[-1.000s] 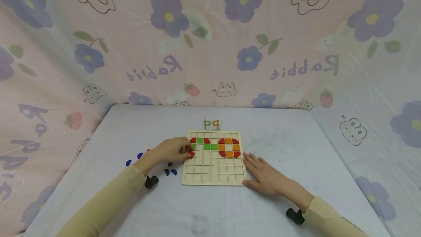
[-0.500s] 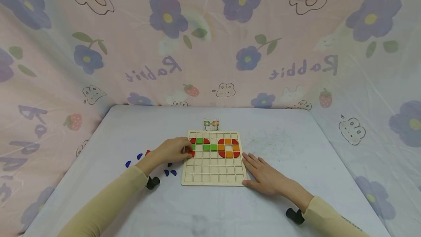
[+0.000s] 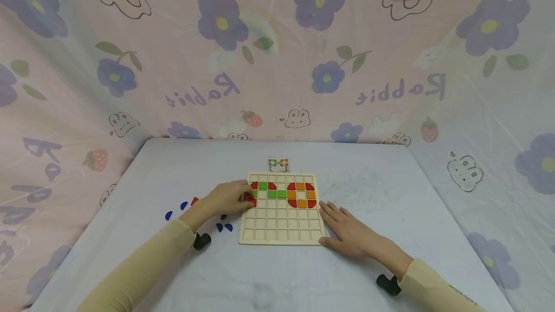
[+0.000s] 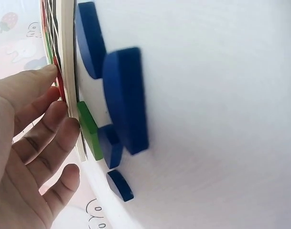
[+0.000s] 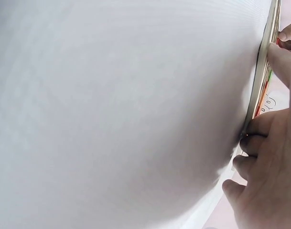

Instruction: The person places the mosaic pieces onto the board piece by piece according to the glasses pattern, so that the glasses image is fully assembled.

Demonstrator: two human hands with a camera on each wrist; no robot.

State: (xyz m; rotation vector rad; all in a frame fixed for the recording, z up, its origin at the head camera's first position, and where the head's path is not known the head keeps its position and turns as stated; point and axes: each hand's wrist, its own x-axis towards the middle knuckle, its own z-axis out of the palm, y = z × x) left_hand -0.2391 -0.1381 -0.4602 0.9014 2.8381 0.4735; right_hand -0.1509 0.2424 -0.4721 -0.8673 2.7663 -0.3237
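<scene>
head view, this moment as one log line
left hand: holds red piece, left side of grid board | right hand: touches board's right edge | blue pieces: left of board

On the pale cloth backdrop [image 3: 277, 61], the word "Rabbit" is printed twice in purple script, once left of centre and once to the right, both mirrored so they read right to left. More purple lettering [image 3: 41, 167] runs down the cloth at far left, skewed and hard to read. The right sleeve [image 3: 427, 280] carries markings too small to read.
</scene>
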